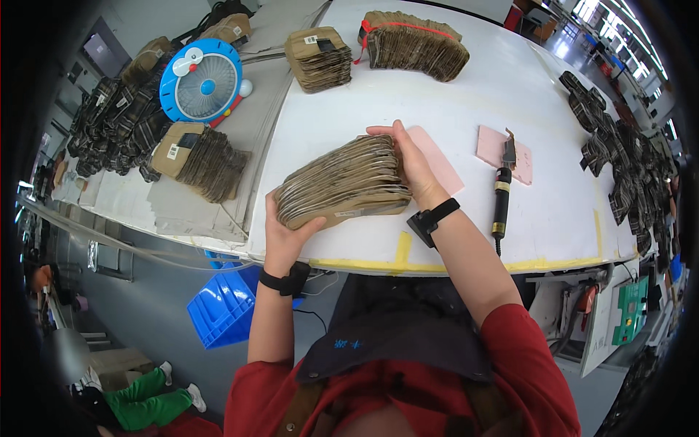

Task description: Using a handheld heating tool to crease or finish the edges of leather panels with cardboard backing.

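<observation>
Between my two hands is a thick stack of thin brown pieces (346,182) with layered edges, held on its side at the front of the white table. My left hand (285,237) grips its left end, thumb along the near face. Around the right end curls my right hand (416,164), fingers over the far side. Just beyond that hand a pink sheet (435,156) lies flat. Further right, a corded tool with a black handle (501,200) rests its metal tip on a pink pad (522,162).
More brown stacks stand at the back, one with a red strap (415,44), another plain (318,60), and a third (200,162) at left. A blue fan (202,81) stands beside dark plaid bundles (116,120). Dark strips (626,160) lie at right; a blue crate (222,306) sits below.
</observation>
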### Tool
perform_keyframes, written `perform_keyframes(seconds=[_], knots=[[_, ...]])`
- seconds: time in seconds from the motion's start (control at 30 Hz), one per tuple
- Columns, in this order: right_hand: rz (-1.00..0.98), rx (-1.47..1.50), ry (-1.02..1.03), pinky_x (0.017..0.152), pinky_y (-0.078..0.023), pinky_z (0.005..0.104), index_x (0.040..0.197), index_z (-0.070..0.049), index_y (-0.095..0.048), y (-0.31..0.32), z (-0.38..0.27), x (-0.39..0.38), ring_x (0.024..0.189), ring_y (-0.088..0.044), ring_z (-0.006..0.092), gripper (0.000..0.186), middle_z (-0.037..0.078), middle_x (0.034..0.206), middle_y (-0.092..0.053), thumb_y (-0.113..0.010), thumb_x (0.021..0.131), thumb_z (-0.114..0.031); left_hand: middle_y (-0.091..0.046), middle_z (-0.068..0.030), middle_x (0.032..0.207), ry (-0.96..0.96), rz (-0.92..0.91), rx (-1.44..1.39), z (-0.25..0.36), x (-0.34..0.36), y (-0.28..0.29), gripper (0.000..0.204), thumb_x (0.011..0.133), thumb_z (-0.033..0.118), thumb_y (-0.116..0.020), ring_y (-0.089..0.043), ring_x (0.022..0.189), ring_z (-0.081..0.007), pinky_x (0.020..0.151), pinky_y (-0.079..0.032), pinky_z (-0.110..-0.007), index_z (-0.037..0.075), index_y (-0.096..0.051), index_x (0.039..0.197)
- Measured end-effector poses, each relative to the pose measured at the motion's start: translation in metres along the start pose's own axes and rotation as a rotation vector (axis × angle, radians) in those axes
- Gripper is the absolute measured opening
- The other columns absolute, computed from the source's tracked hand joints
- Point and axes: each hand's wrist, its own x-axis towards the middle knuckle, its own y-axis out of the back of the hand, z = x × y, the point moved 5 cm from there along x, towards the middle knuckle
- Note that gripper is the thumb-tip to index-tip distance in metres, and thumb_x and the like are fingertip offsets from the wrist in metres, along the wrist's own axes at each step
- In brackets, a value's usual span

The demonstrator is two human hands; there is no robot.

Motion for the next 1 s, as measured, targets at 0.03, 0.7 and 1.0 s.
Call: perform_keyframes(seconds=[0.03, 0.7, 1.0], knots=[[-0.015, 0.035, -0.009, 0.098, -0.051, 0.0312, 0.128, -0.003, -0.062, 0.003, 0.000, 0.002, 0.106, -0.065, 0.0166, 0.060, 0.010, 0.117, -0.068, -0.038, 0.107, -0.054, -0.062, -0.0129, 0.123, 0.041, -0.027, 0.026, -0.002, 0.002, 0.000, 0.074, 0.074, -0.005, -0.085, -0.062, 0.115, -0.0190, 0.099, -0.052, -0.034, 0.001, -0.039, 0.132], [-0.296, -1.549, 0.764, 0.122, -0.023, 0.0509, 0.147, -0.004, -0.047, -0.111, -0.043, -0.051, 0.147, -0.034, 0.0382, 0.081, 0.022, 0.152, -0.044, -0.065, 0.089, -0.058, -0.065, -0.0120, 0.118, 0.002, 0.031, -0.088, -0.014, 0.005, 0.000, 0.057, 0.082, 0.000, -0.080, -0.064, 0.106, -0.0162, 0.091, -0.055, -0.030, -0.002, -0.045, 0.128], [-0.197, -1.194, 0.594, 0.122, -0.021, 0.0480, 0.148, -0.012, -0.050, -0.073, -0.067, -0.034, 0.147, -0.035, 0.0359, 0.074, 0.022, 0.152, -0.046, -0.055, 0.094, -0.062, -0.067, -0.0113, 0.116, -0.018, 0.019, 0.079, -0.015, 0.005, 0.002, 0.060, 0.079, 0.001, -0.084, -0.065, 0.105, -0.0172, 0.090, -0.055, -0.032, -0.002, -0.045, 0.125]])
